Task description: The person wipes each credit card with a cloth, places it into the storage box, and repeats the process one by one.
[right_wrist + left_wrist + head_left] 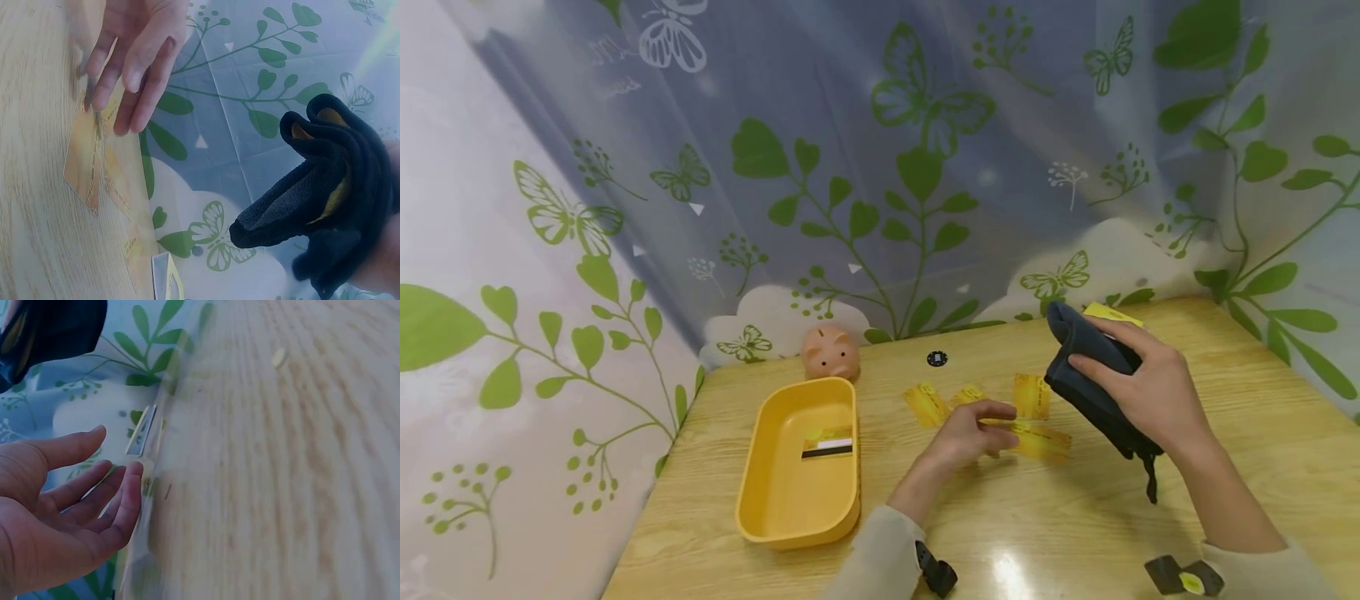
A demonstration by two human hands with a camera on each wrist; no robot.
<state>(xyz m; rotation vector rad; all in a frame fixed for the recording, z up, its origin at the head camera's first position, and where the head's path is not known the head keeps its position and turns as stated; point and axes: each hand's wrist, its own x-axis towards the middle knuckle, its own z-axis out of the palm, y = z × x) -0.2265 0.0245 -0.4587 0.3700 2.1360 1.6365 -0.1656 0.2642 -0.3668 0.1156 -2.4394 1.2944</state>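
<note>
My right hand [1161, 387] holds a dark blue fabric pouch [1093, 379] up over the table. A short black cord hangs from the pouch's lower end. In the right wrist view the pouch [337, 181] gapes at its folds, with yellow showing inside. Just above several yellow printed cards hovers my left hand [962, 437], fingers loosely bent and nothing between them. One card [1041, 442] lies right by its fingertips, another [1032, 395] behind it, and a third [927, 405] to the left. In the left wrist view the palm [62, 531] is bare.
A yellow tray [758, 500] stands on the left with a yellow card with a black stripe [827, 448] inside. Behind it sits a pink piggy bank [830, 354]. A black poker chip [937, 358] lies farther back, and a yellow piece [1112, 315] beyond my right hand.
</note>
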